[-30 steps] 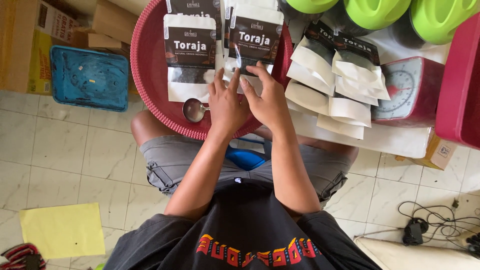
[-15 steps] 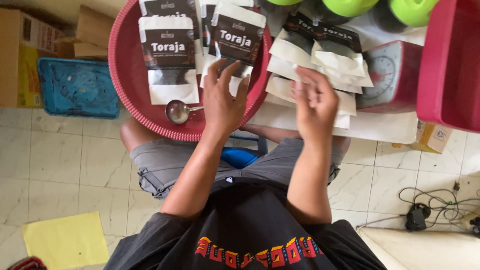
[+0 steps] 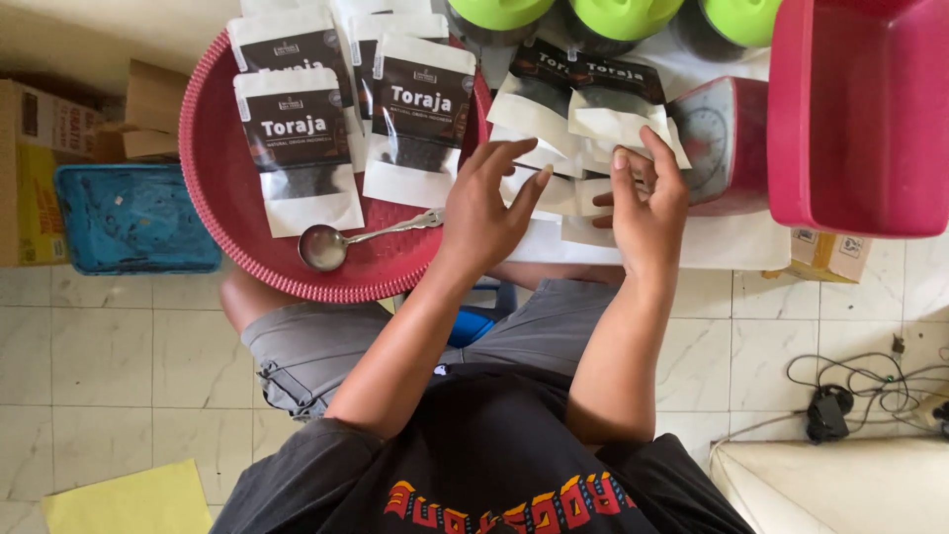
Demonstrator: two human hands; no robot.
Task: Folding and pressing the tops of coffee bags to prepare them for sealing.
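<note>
Your left hand spreads its fingers wide over the pouch stack at upper centre, while your right hand pinches one pouch there. Half a second ago, the left hand lay on the red tray.

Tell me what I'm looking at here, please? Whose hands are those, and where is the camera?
The camera sits on a person's head and looks straight down, so you see their own arms, black shirt and grey shorts from above. There is no machine, just two bare hands. The left hand hovers with fingers spread at the edge of a round red tray. The right hand touches a pile of flat white-and-black pouches, apparently picking at one. On the tray lie filled pouches with dark labels and a metal spoon. Beside the pile stands a red kitchen scale, with green lids behind it and a red tub to the side. A blue basket sits on the tiled floor.
</note>
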